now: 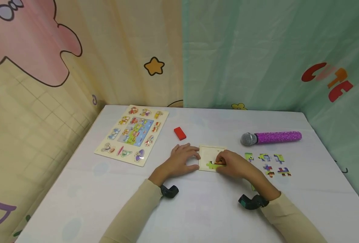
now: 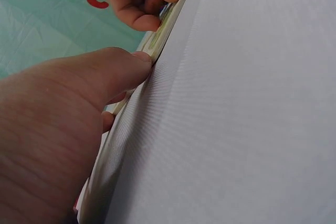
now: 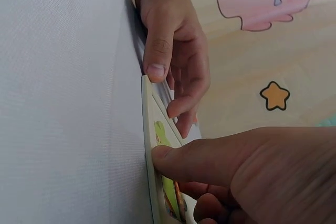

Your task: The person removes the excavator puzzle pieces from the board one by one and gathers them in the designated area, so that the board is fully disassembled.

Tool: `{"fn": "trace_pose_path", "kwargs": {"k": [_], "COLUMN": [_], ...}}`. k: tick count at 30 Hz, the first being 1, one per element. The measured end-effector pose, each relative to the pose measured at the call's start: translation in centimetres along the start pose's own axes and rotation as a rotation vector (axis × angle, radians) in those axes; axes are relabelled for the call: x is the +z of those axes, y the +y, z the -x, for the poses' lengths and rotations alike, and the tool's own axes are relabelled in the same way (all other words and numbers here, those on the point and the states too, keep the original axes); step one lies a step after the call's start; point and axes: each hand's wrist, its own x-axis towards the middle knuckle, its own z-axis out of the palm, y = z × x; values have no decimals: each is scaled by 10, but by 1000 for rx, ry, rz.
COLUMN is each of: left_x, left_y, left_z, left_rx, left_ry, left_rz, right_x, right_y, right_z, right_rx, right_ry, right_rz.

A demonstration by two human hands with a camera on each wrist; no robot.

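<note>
A small cream puzzle tray [image 1: 208, 153] lies on the white table, with a green jigsaw piece [image 1: 211, 165] set along its near side. My left hand [image 1: 182, 160] rests against the tray's left edge, thumb near the close corner and relaxed fingers farther up. Over the tray's right part, my right hand [image 1: 232, 164] has curled fingers and pinches a jigsaw piece with brown and green print [image 1: 220, 163], mostly hidden by the fingers. In the right wrist view its thumb [image 3: 181, 158] lies at the tray's near rim, over the green print.
Several loose jigsaw pieces [image 1: 279, 158] lie to the right, one partly under the right forearm. Behind them is a purple glitter microphone [image 1: 278, 137]. A red block [image 1: 180, 133] sits beyond the left hand, and a larger picture puzzle board [image 1: 130, 152] lies at the left.
</note>
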Motion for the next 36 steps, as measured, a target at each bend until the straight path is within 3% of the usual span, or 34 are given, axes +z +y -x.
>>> {"fn": "trace_pose_path", "kwargs": {"k": [10, 17, 36], "left_x": [1, 1, 0], "left_y": [-1, -2, -2], "left_z": [-1, -2, 0], "left_rx": [-5, 8, 13], "left_ry": [-7, 0, 9], "left_rz": [-10, -4, -1], "right_x": [3, 4, 4], "right_y": [3, 3, 1], "right_z": [0, 1, -1], "right_rx": [43, -9, 3], "right_ry": [18, 56, 40], "right_rz": [-92, -74, -29]}}
